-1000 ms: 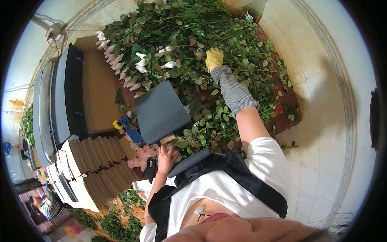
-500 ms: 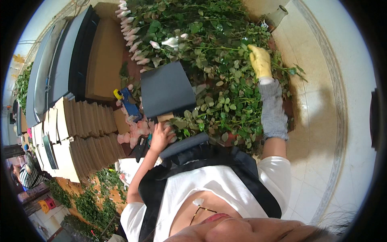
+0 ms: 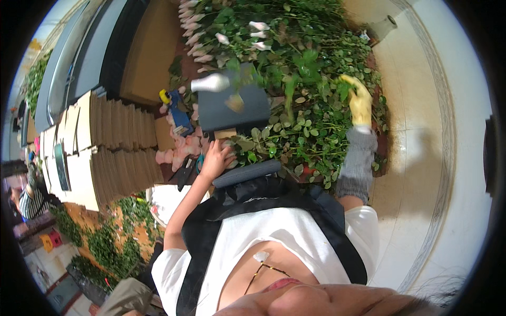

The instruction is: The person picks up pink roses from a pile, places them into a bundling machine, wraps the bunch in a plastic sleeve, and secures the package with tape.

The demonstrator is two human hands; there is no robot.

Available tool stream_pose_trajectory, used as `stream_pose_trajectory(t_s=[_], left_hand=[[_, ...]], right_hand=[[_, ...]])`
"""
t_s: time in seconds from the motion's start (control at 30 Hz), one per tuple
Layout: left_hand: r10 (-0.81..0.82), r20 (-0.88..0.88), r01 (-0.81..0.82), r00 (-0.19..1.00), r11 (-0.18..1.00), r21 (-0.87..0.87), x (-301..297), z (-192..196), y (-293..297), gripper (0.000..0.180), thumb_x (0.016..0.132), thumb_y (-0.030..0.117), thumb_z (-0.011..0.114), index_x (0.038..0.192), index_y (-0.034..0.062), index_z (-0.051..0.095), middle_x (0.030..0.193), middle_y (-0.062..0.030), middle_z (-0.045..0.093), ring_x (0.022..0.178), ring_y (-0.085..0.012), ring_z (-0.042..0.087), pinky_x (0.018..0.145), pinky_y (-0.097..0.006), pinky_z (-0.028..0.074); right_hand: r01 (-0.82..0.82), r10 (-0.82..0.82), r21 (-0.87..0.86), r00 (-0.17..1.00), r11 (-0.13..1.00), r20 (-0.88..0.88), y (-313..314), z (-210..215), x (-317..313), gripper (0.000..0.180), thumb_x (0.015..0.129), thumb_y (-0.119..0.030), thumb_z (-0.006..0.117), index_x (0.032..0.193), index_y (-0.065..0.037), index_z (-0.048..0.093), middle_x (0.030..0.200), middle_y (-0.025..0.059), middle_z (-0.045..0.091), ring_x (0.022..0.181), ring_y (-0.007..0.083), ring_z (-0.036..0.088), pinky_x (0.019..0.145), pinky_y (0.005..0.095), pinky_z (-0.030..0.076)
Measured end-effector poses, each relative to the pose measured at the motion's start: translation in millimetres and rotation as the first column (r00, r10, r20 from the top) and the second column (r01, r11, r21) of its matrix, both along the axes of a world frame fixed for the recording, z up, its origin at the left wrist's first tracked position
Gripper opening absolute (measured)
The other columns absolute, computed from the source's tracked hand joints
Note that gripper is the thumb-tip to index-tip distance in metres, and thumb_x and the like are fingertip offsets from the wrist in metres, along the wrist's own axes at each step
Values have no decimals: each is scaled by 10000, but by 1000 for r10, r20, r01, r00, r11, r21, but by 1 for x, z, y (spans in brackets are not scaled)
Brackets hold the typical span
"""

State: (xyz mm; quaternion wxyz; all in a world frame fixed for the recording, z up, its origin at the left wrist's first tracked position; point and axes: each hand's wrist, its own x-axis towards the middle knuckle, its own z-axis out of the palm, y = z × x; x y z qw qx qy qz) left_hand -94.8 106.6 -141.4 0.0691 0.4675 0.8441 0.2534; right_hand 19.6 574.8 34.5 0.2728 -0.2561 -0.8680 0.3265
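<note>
**Two hands sorting roses at a packing bench**

The person's right hand (image 3: 360,100), in a yellow glove with a striped grey sleeve guard, reaches out at two o'clock into a deep heap of rose stems (image 3: 311,79). Its fingers are curled down among the leaves and seem to be closing on a stem, but the foliage hides the grip, so I cannot tell what it has. The glove is probably worn against thorns.

The bare left hand (image 3: 215,158) sits at nine o'clock from the picture's centre, close to the body. Its fingers are bent and press on leafy stems at the bench edge, likely to steady them; whether they grasp one is unclear.

Just above that hand, at twelve o'clock, lies a dark grey board (image 3: 234,105), tilted, with a pale rose bud (image 3: 211,82) blurred across its top left corner. At ten o'clock from the hand are loose pink rose heads (image 3: 179,150) and a blue tool with a yellow knob (image 3: 176,113), kept within easy reach.

Further out, at nine o'clock, stand stacks of flat corrugated cardboard sheets (image 3: 105,152). At eleven o'clock an open brown cardboard box (image 3: 150,52) shows a bare inside.

A row of pale pink buds (image 3: 192,31) lines the heap's left edge, heads together. At one o'clock, a small vase (image 3: 382,26) stands on the tiled floor (image 3: 432,158).
</note>
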Motion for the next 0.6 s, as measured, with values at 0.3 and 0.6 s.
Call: stream_pose_trajectory(t_s=[0.3,0.6], left_hand=[[83,70,-81,994,996,-30,1,-8,1,570,806,294,811,1204,-25,556,1085,-201,606,1032,-402,594,889,-481,518],[3,-119,-12,993,997,-78,-9,23,9,666,727,323,863,1273,32,620,1368,-188,523,1233,-382,508,1058,-496,423]], right_hand=[[4,-71,452,989,892,131,-94,-74,99,328,828,62,647,1118,-57,744,1104,121,759,1050,261,712,1044,480,504],[8,-139,652,979,759,151,-120,-101,110,306,832,-77,663,1127,-10,710,1122,175,729,1086,357,669,1081,500,447]])
